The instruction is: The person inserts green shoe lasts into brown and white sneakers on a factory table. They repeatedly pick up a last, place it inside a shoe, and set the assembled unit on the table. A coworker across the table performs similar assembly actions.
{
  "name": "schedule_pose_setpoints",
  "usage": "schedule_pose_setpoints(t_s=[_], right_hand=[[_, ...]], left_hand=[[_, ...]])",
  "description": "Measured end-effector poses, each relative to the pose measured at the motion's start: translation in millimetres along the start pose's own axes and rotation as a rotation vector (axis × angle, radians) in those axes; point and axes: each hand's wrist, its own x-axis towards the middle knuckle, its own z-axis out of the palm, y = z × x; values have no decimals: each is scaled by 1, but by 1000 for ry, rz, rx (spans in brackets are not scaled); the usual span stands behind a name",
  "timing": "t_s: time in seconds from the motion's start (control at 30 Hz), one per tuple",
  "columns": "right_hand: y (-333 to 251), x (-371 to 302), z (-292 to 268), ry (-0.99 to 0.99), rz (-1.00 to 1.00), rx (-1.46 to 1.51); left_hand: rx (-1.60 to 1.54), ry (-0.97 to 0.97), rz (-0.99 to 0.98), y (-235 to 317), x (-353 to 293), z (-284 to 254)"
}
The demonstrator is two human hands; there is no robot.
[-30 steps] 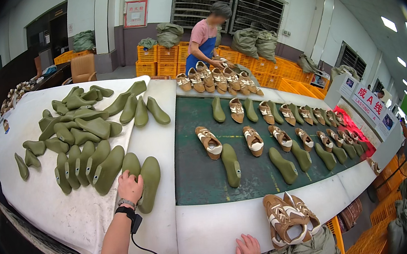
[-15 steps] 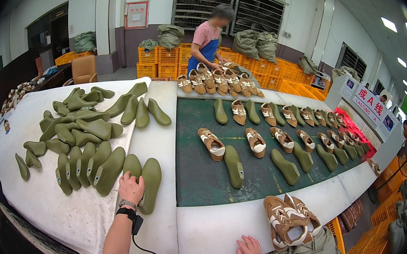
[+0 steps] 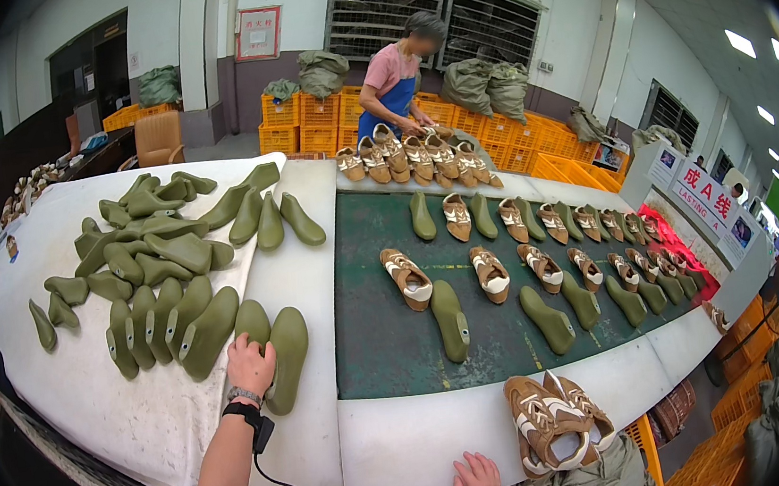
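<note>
L hand (image 3: 250,364): fingers bent over near end of green shoe last (image 3: 252,318), by edge of white cloth (image 3: 94,416); can't tell if gripped. 2nd green last (image 3: 289,348) just R of it. R hand (image 3: 477,485) empty, fingers loosely spread at near edge of white tabletop (image 3: 420,444), L of brown/white sneakers (image 3: 545,416). Co-worker (image 3: 386,77) w/ blue apron across table.
</note>
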Motion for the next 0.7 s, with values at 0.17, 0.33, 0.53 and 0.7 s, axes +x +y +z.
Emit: schedule_pose_setpoints(t_s=[0.17, 0.33, 0.53, 0.7], right_hand=[[-1, 0, 2, -3, 3, 0], [-2, -1, 3, -5, 4, -2], [1, -1, 6, -27, -1, 18], [-1, 0, 6, -17, -30, -5]], left_hand=[[-1, 5, -2, -1, 0, 0], [5, 14, 1, -2, 0, 0], [-45, 10, -26, -2, 1, 0], [9, 25, -8, -4, 0, 0]])
